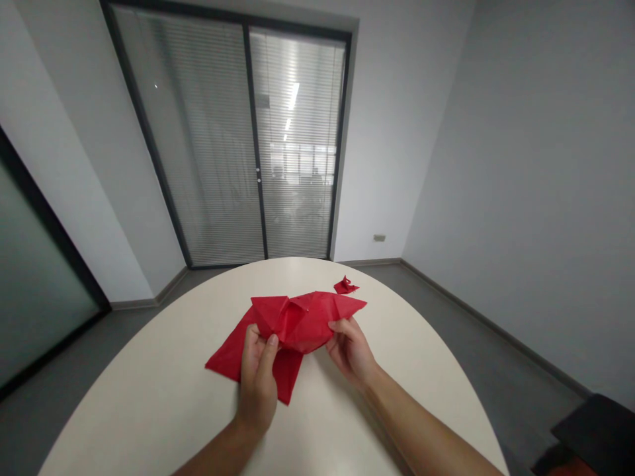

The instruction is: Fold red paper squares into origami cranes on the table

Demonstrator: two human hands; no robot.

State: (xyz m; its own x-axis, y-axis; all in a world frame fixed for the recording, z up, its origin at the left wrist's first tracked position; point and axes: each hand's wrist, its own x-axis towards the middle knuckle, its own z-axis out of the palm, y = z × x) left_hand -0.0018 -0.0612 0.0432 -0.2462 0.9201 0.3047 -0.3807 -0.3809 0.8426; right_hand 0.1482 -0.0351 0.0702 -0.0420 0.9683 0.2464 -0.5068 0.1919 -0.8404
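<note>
Both hands hold up one large sheet of red folded paper (312,320) over the table. My left hand (258,377) grips its lower left part, with the thumb on the near face beside several creased flaps. Pinched between thumb and fingers of my right hand (350,347) is the lower right edge. The paper has a pointed tip at the right. Two broad red flaps hang below, one to the lower left and one pointing down. Some fingers of each hand are hidden behind the paper.
A small red folded paper figure (346,285) stands near the far edge of the round cream table (163,396). Beyond it are glass panels with blinds (297,145). A black chair-like object (598,430) shows at the lower right.
</note>
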